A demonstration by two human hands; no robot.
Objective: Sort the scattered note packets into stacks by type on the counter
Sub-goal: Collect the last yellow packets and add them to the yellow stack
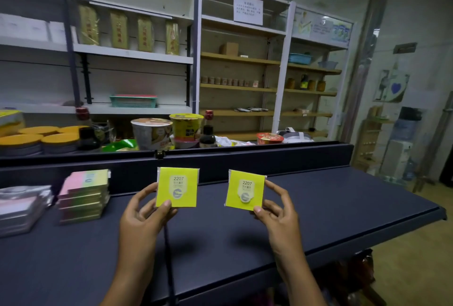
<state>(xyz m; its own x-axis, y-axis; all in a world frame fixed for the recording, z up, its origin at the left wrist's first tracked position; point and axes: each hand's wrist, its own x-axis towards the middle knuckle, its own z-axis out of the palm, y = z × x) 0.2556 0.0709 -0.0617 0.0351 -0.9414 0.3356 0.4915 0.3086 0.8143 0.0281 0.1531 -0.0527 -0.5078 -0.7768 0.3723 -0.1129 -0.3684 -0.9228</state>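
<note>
I hold two yellow note packets upright above the dark counter (pixel 331 207), each with a white label reading 2207. My left hand (pixel 144 215) pinches the left yellow packet (pixel 177 187) at its lower left corner. My right hand (pixel 279 212) pinches the right yellow packet (pixel 245 190) along its right edge and lower corner. At the counter's left stands a stack of pink-and-green note packets (pixel 84 196). Further left sits a stack of packets in shiny clear wrap with pink inside (pixel 20 207).
A raised dark ledge (pixel 245 156) runs behind the counter, with noodle cups (pixel 152 133), sauce bottles (pixel 207 134) and yellow-lidded tins (pixel 36 137) beyond it. Shelving covers the back wall. The counter's right end (pixel 441 212) drops to the floor.
</note>
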